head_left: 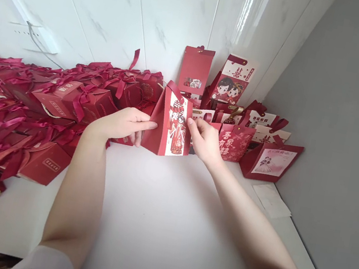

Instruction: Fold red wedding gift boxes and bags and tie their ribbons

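Observation:
Between my two hands is a red gift box (179, 130) with a peaked top, a dark red ribbon and a white front printed with a couple in red dress. My left hand (129, 123) grips its left side, the thumb along the red side panel and the fingers partly hidden behind. At the right edge, my right hand (205, 136) pinches the box with thumb and fingers. The box is upright, in front of the other boxes; whether its base touches the table I cannot tell.
Many red ribboned boxes (44, 161) are piled on the left. More gift boxes (231, 85) stand stacked at the back right, beside a box with a pink picture (273, 162). White paper (272, 199) lies on the white table (150, 222) near the grey partition (346, 136).

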The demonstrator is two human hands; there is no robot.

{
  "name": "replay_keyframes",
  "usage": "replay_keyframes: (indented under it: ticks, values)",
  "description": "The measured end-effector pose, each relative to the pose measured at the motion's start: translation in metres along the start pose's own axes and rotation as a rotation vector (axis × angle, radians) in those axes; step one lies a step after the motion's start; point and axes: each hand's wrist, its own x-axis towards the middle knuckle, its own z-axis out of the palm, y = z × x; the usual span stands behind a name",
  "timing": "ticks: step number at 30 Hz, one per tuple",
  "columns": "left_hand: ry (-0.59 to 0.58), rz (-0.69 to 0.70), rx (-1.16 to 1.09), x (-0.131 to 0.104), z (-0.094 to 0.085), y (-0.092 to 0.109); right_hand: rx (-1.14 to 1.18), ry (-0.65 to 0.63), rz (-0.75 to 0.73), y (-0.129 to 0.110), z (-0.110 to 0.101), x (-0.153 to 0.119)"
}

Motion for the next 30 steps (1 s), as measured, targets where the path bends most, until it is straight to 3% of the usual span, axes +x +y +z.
replay_keyframes:
  ticks: [3, 7, 9, 15, 21, 27, 30]
  values:
    - [0.009, 0.046, -0.055, -0.007, -0.006, -0.004, 0.131, -0.039, 0.032, 0.003, -0.009, 0.006]
    - [-0.016, 0.103, -0.112, -0.008, -0.003, -0.001, 0.501, -0.332, 0.119, 0.000, -0.021, 0.008]
    - [-0.008, 0.121, -0.148, -0.005, 0.000, 0.001, 0.579, -0.390, 0.127, -0.003, -0.028, 0.008]
    - [-0.028, 0.116, -0.289, 0.002, 0.003, 0.000, 0.312, -0.622, 0.182, -0.002, -0.048, 0.010]
    - [-0.124, 0.121, -0.263, 0.009, 0.006, -0.006, 0.183, -0.871, 0.313, 0.004, -0.045, 0.012]
    - [-0.070, 0.092, 0.155, 0.021, 0.010, -0.009, -0.227, -0.923, -0.002, 0.011, -0.031, 0.010]
    - [-0.072, 0.084, 0.247, 0.022, 0.011, -0.008, -0.281, -0.900, -0.033, 0.010, -0.030, 0.009]
